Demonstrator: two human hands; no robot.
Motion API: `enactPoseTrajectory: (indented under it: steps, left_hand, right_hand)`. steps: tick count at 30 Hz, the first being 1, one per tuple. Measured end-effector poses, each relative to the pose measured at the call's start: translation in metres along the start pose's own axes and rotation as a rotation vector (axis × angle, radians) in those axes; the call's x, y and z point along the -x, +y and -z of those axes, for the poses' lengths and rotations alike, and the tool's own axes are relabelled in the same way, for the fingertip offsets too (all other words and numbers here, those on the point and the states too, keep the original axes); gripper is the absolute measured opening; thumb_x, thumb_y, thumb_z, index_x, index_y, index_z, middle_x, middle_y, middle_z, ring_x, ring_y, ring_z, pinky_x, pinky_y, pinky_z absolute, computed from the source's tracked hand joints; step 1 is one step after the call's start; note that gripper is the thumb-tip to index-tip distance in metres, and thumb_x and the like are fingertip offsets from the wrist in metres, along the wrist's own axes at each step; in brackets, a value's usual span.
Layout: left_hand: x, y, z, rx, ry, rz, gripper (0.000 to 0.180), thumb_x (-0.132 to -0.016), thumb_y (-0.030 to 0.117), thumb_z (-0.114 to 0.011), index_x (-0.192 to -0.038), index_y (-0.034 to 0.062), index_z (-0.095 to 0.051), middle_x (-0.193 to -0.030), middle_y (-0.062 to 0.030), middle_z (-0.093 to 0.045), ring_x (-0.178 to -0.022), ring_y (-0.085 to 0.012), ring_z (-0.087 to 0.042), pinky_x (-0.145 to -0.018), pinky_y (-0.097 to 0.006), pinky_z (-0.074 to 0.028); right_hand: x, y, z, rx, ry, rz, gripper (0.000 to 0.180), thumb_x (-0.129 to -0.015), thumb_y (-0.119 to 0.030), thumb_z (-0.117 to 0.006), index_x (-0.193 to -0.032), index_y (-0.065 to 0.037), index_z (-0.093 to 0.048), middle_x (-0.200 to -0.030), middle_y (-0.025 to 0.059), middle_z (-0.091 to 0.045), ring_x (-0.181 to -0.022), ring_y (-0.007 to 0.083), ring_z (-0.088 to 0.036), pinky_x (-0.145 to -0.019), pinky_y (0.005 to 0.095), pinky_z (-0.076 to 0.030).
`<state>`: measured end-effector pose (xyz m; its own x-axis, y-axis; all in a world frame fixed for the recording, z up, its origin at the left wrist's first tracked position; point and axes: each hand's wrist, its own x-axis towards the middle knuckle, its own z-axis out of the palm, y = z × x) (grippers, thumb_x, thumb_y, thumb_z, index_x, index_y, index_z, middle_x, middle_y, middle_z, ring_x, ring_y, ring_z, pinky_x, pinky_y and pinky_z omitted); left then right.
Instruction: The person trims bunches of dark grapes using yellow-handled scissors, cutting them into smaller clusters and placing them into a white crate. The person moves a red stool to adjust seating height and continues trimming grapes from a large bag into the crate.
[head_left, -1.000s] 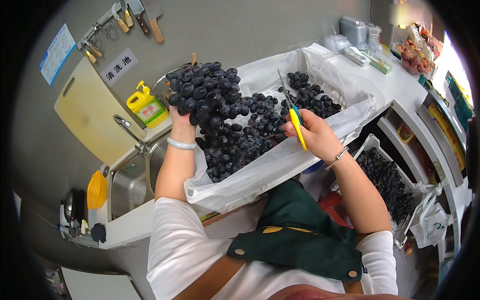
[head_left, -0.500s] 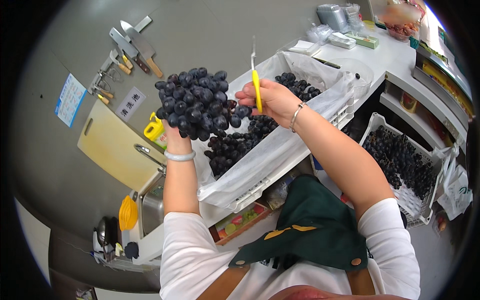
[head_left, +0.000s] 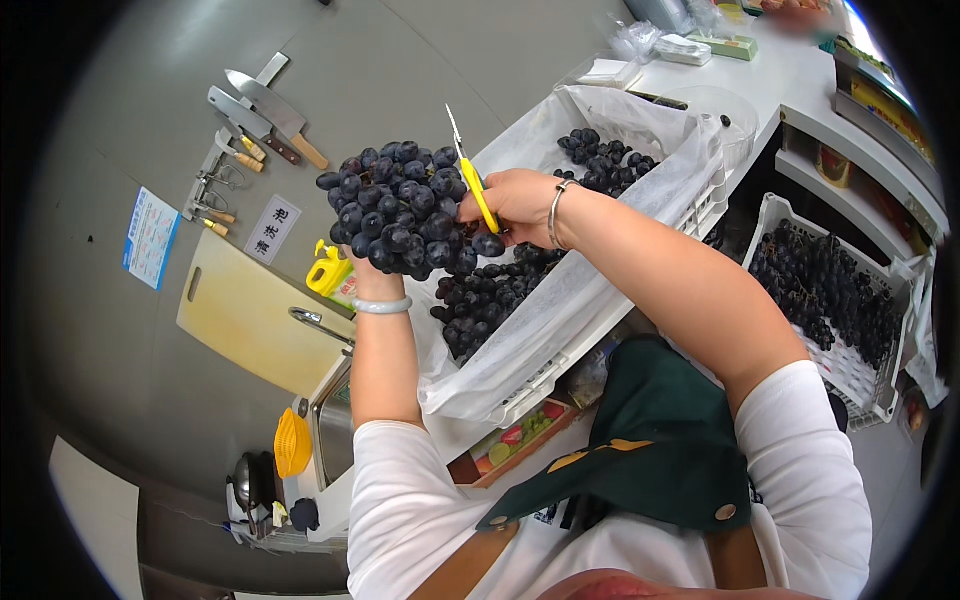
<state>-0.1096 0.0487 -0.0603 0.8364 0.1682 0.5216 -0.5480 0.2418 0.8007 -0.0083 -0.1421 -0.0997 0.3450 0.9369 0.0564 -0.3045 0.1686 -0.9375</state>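
Observation:
A large bunch of dark grapes (head_left: 400, 210) is held up by my left hand (head_left: 370, 278), whose fingers are hidden beneath and behind the fruit. My right hand (head_left: 522, 205) grips yellow-handled scissors (head_left: 480, 195) at the bunch's right side, blades pointing up and slightly left. Its fingertips touch or nearly touch the grapes there; I cannot tell which. Below and behind both hands stands a white crate (head_left: 505, 395) lined with thin white paper (head_left: 590, 285). More bunches of dark grapes (head_left: 480, 310) lie in it.
At right, a second white crate (head_left: 765, 225) holds more dark grapes. Knives (head_left: 265, 105) hang on the grey wall, above a yellow cutting board (head_left: 250, 315). A faucet (head_left: 318, 320) and sink (head_left: 335, 430) are at left. A clear round container (head_left: 735, 130) sits on the counter beyond the lined crate.
My right hand has come left to the bunch, its fingers now closed round the scissors, which tilt more to the left. The whole view has shifted slightly.

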Motion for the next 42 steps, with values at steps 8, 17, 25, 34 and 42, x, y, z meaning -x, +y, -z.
enactPoseTrajectory:
  steps: [8, 17, 25, 34, 42]
  left_hand:
    - [0.010, -0.003, 0.031, 0.200, 0.207, 0.074, 0.045, -0.091, 0.036, -0.035, -0.122, 0.0061, -0.045, -0.126, -0.0159, -0.044, -0.115, -0.0326, -0.042, -0.103, -0.046, -0.030]
    - [0.019, -0.019, 0.041, 0.041, 0.097, 0.002, 0.053, -0.094, 0.042, -0.025, -0.126, 0.0024, -0.040, -0.126, -0.0178, -0.044, -0.114, -0.0329, -0.043, -0.101, -0.045, -0.032]
    - [0.025, -0.034, 0.070, 0.108, 0.205, -0.056, 0.047, -0.093, 0.033, -0.026, -0.123, 0.0004, -0.041, -0.122, -0.0182, -0.047, -0.110, -0.0336, -0.047, -0.098, -0.047, -0.036]
    - [0.028, -0.035, 0.066, 0.188, 0.170, -0.038, 0.051, -0.091, 0.037, -0.032, -0.123, -0.0011, -0.042, -0.121, -0.0195, -0.048, -0.109, -0.0368, -0.047, -0.098, -0.050, -0.035]
    - [0.031, -0.032, 0.065, 0.442, 0.177, -0.005, 0.051, -0.091, 0.038, -0.032, -0.123, -0.0006, -0.042, -0.121, -0.0196, -0.048, -0.110, -0.0371, -0.047, -0.098, -0.050, -0.035]
  right_hand:
    - [-0.012, 0.011, 0.009, -0.003, 0.143, 0.040, 0.024, -0.073, -0.016, -0.061, -0.090, -0.005, -0.048, -0.081, 0.0037, -0.052, -0.069, 0.0110, -0.049, -0.060, 0.0260, -0.044]
    - [-0.001, 0.032, 0.056, 0.986, 0.427, 0.324, 0.034, -0.075, -0.033, -0.063, -0.083, -0.001, -0.055, -0.073, 0.0135, -0.061, -0.066, 0.0242, -0.061, -0.059, 0.0352, -0.049]
    - [0.055, 0.024, 0.019, 1.414, 0.236, 0.097, 0.062, -0.071, -0.059, -0.061, -0.080, 0.001, -0.057, -0.071, 0.0173, -0.061, -0.071, 0.0323, -0.062, -0.065, 0.0389, -0.049]
    - [0.027, 0.032, 0.008, 1.439, 0.261, 0.068, 0.066, -0.071, -0.063, -0.058, -0.078, 0.002, -0.057, -0.068, 0.0183, -0.060, -0.067, 0.0339, -0.061, -0.063, 0.0393, -0.048]
    - [0.025, 0.023, -0.001, 1.095, 0.097, -0.188, 0.060, -0.074, -0.057, -0.061, -0.075, 0.003, -0.056, -0.060, 0.0144, -0.057, -0.049, 0.0227, -0.060, -0.047, 0.0307, -0.047]
